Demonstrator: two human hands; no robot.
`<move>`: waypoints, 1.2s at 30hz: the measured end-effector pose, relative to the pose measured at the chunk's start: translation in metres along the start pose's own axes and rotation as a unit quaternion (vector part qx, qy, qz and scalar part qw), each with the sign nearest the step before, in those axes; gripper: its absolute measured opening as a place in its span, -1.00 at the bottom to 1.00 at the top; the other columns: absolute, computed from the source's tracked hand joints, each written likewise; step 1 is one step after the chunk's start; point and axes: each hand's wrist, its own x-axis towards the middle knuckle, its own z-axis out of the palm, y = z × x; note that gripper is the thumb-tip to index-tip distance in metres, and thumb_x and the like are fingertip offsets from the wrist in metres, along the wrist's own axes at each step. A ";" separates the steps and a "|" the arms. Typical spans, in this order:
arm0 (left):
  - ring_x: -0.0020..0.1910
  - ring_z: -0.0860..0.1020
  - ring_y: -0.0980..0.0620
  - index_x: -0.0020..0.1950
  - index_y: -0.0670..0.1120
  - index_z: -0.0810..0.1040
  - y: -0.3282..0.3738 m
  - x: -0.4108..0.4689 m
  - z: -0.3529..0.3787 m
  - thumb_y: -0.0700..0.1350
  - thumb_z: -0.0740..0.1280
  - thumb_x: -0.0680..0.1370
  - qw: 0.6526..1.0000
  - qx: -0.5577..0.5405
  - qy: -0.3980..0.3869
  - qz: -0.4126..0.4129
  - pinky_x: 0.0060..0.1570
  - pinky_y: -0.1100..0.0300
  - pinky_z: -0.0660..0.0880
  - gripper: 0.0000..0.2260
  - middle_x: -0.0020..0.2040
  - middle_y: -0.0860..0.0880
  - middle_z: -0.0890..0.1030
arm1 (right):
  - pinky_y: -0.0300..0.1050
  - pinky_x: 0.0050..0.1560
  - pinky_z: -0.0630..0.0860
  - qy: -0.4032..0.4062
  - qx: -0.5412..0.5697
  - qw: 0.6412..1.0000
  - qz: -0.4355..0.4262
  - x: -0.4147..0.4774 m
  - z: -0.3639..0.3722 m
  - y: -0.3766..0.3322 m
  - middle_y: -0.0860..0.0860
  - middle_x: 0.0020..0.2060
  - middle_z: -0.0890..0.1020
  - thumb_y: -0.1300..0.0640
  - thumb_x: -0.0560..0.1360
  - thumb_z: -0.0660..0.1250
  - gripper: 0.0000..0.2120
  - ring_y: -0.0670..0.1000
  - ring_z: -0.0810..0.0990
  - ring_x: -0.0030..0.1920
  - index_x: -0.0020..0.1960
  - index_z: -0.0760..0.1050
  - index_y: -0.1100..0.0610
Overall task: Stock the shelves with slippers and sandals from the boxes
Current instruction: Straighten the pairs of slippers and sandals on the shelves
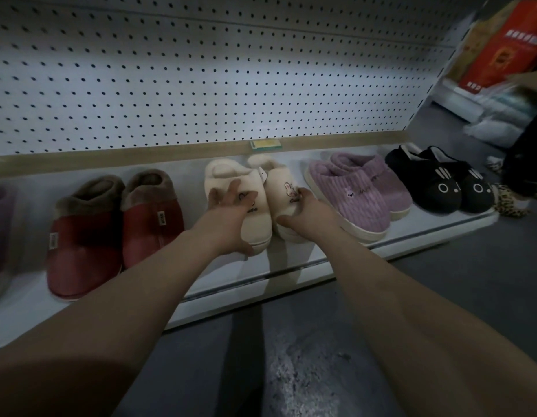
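Note:
A pair of cream plush slippers with small bunny prints stands mid-shelf, toes toward me. My left hand (228,218) lies over the left cream slipper (228,176), fingers spread across its top and thumb wrapped under the toe. My right hand (309,212) holds the right cream slipper (279,188), with the thumb on its toe and the fingers curled over its outer side. Both slippers rest on the white shelf (291,266), touching each other.
Red fur-lined slippers (110,227) sit to the left, a purple ribbed pair (360,191) and a black cat-face pair (441,182) to the right. A pegboard (201,70) backs the shelf. A red box (507,43), plastic bags (495,115) and a leopard-print item (510,200) lie far right.

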 end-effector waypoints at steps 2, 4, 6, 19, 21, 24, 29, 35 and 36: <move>0.49 -0.10 -0.38 0.57 0.07 -0.05 0.000 0.000 0.000 0.15 0.55 0.30 1.000 0.004 0.003 0.000 0.45 -0.12 0.10 0.04 0.56 -0.09 -0.23 | 0.05 0.27 0.43 0.006 -0.001 1.000 -0.001 0.001 0.001 0.000 0.14 0.30 0.48 -0.23 0.32 0.45 -0.14 0.21 0.45 0.30 0.50 0.15 -0.04; 0.49 -0.10 -0.38 0.57 0.08 -0.05 0.000 0.000 0.000 0.15 0.55 0.30 1.000 0.005 0.004 0.001 0.45 -0.12 0.10 0.04 0.56 -0.09 -0.23 | 0.05 0.26 0.43 0.009 0.001 1.000 0.001 0.001 0.002 0.000 0.14 0.29 0.48 -0.23 0.32 0.45 -0.14 0.22 0.46 0.29 0.50 0.16 -0.04; 0.49 -0.10 -0.37 0.57 0.08 -0.05 -0.001 0.001 0.001 0.15 0.55 0.30 1.000 0.001 0.003 0.000 0.45 -0.12 0.11 0.04 0.56 -0.09 -0.23 | 0.05 0.26 0.43 0.017 0.000 1.000 0.001 0.002 0.003 0.000 0.15 0.29 0.48 -0.23 0.33 0.44 -0.15 0.23 0.46 0.29 0.50 0.16 -0.04; 0.52 -0.01 -0.19 0.52 0.07 0.16 0.013 0.007 -0.011 0.28 0.43 0.37 0.999 0.011 0.038 -0.026 0.43 -0.13 0.20 -0.17 0.56 -0.08 -0.03 | 0.05 0.17 0.41 0.034 0.021 0.999 -0.009 -0.006 -0.001 0.002 0.18 0.25 0.49 -0.30 0.46 0.21 -0.33 0.25 0.46 0.25 0.47 0.21 -0.03; 0.50 0.08 -0.16 0.48 0.04 0.26 0.023 0.010 -0.022 0.22 0.40 0.42 0.997 -0.011 0.071 -0.032 0.42 -0.06 0.21 -0.30 0.53 -0.09 0.13 | 0.06 0.16 0.41 0.075 -0.008 0.997 -0.019 -0.010 -0.014 -0.004 0.22 0.26 0.49 -0.25 0.56 0.12 -0.42 0.25 0.48 0.25 0.46 0.25 0.06; 0.39 0.29 -0.13 0.42 0.04 0.35 0.033 0.023 -0.036 0.11 0.40 0.42 0.991 -0.053 0.122 -0.011 0.31 0.02 0.31 -0.41 0.40 -0.08 0.36 | 0.07 0.12 0.44 0.108 -0.049 0.992 -0.052 -0.009 -0.039 -0.012 0.24 0.26 0.50 -0.12 0.61 0.12 -0.51 0.27 0.50 0.24 0.44 0.27 0.12; 0.41 0.28 -0.08 0.45 0.03 0.34 0.048 0.037 -0.056 0.05 0.44 0.45 0.986 -0.073 0.148 0.030 0.37 0.04 0.30 -0.40 0.43 -0.04 0.32 | -0.06 -0.06 0.47 0.140 -0.100 0.983 -0.063 -0.005 -0.066 -0.016 0.21 0.12 0.58 0.06 0.58 0.18 -0.68 0.21 0.59 0.09 0.30 0.41 0.12; 0.38 0.33 -0.07 0.47 0.06 0.31 0.064 0.032 -0.079 0.05 0.44 0.47 0.989 -0.068 0.116 0.063 0.31 0.04 0.34 -0.39 0.43 -0.01 0.33 | 0.00 0.06 0.49 0.101 -0.138 0.983 -0.063 -0.024 -0.097 -0.015 0.16 0.18 0.57 0.10 0.58 0.16 -0.65 0.21 0.56 0.18 0.35 0.41 0.09; 0.38 0.33 -0.07 0.47 0.06 0.31 0.068 0.033 -0.079 0.05 0.44 0.46 0.989 -0.065 0.113 0.063 0.30 0.04 0.35 -0.39 0.43 -0.01 0.33 | 0.00 0.07 0.49 0.096 -0.139 0.984 -0.065 -0.024 -0.103 -0.012 0.16 0.21 0.55 0.09 0.59 0.16 -0.65 0.21 0.55 0.20 0.36 0.40 0.07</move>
